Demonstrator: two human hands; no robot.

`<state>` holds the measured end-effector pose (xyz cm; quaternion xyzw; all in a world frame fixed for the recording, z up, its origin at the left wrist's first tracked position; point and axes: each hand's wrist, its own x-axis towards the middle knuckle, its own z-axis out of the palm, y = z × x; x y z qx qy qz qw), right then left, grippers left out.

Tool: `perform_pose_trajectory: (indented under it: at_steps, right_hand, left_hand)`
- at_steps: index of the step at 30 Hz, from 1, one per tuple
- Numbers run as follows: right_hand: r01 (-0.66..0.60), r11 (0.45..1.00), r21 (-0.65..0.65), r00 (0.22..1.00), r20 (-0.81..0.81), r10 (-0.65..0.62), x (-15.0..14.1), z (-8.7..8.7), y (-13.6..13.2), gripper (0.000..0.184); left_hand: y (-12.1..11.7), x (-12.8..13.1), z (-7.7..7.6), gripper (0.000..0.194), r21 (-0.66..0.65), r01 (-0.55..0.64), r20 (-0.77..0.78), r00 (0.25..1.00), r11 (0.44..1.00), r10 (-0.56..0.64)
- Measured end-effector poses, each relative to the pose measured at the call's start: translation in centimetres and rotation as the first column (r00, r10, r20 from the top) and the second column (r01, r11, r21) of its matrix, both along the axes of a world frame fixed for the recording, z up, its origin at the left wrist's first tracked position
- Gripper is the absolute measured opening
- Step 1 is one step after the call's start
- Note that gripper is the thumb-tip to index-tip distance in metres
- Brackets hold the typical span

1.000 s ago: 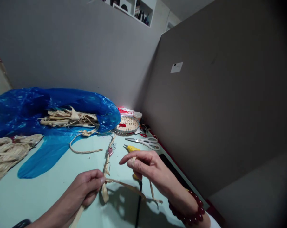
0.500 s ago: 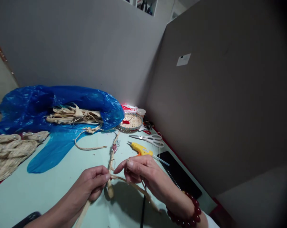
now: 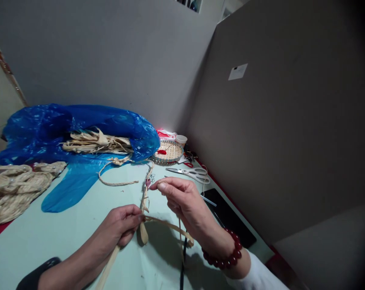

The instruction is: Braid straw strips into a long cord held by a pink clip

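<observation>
My left hand [image 3: 124, 223] pinches the near end of a braided straw cord [image 3: 144, 199], with a flat pale strip [image 3: 108, 268] trailing below its palm. A rounded straw end [image 3: 144, 233] sticks out under the fingertips, and another straw strip [image 3: 170, 225] runs right from them. My right hand [image 3: 185, 201] is closed, its index fingertip beside a small dark red clip [image 3: 148, 183] on the cord. From beneath that hand hangs a thin straw strand [image 3: 180, 233]; its upper end is hidden by the fingers.
A blue plastic bag [image 3: 109, 112] holds a straw bundle [image 3: 100, 143]. Braided straw pieces [image 3: 21, 189] lie at left. Toward the back right are a woven basket [image 3: 170, 147], scissors [image 3: 197, 174] and a black tablet-like slab [image 3: 233, 219]. A clear glue stick [image 3: 211, 200] shows behind my right hand.
My right hand has moved up and away along the cord to the clip, now covering the yellow glue gun. My left hand keeps its pinch. The view has shifted slightly.
</observation>
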<state>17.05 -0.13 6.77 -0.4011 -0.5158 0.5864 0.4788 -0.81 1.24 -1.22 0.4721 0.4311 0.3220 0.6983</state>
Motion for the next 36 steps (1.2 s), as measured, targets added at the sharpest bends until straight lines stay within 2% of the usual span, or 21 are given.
perform_pose_trajectory:
  at_steps: [5,9,15,21,26,30,34,36]
  right_hand:
    - [0.004,1.0,0.01,0.995,-0.099,-0.003,-0.1,0.5,0.3,0.027]
    - [-0.098,0.994,0.044,0.985,-0.14,0.104,0.1,0.7,0.7,0.022]
    - [-0.167,0.986,0.017,0.981,0.103,0.165,0.3,0.2,0.6,0.02]
    - [-0.162,0.986,-0.05,0.985,0.058,0.164,0.1,-1.1,-0.1,0.018]
    - [-0.161,0.983,-0.084,0.975,0.139,0.172,0.0,-2.0,0.0,0.022]
    - [-0.179,0.982,-0.063,0.962,0.196,0.188,-0.1,-2.7,0.3,0.023]
    - [-0.222,0.975,-0.022,0.934,0.283,0.219,-0.1,-3.2,0.3,0.014]
    - [-0.247,0.969,0.006,0.918,0.321,0.232,0.0,-3.4,0.2,0.021]
  left_hand:
    - [-0.1,0.0,0.3,0.028,0.0,0.001,-0.016,1.0,1.0,-0.001]
    - [-0.3,0.0,0.3,0.025,0.007,-0.009,-0.024,1.0,1.0,0.009]
    - [-0.1,0.1,0.3,0.022,-0.018,-0.019,0.047,0.999,1.0,0.02]
    - [-0.1,0.1,0.4,0.029,-0.044,-0.03,0.078,0.996,0.999,0.033]
    - [-0.2,0.2,0.5,0.031,-0.039,-0.024,0.099,0.995,0.999,0.027]
    - [-0.2,0.1,0.4,0.029,-0.048,-0.024,0.142,0.989,0.999,0.03]
    - [-0.2,0.1,0.5,0.023,-0.078,-0.021,0.148,0.988,0.997,0.033]
    - [-0.2,0.1,0.5,0.019,-0.076,-0.001,0.125,0.992,0.997,0.011]
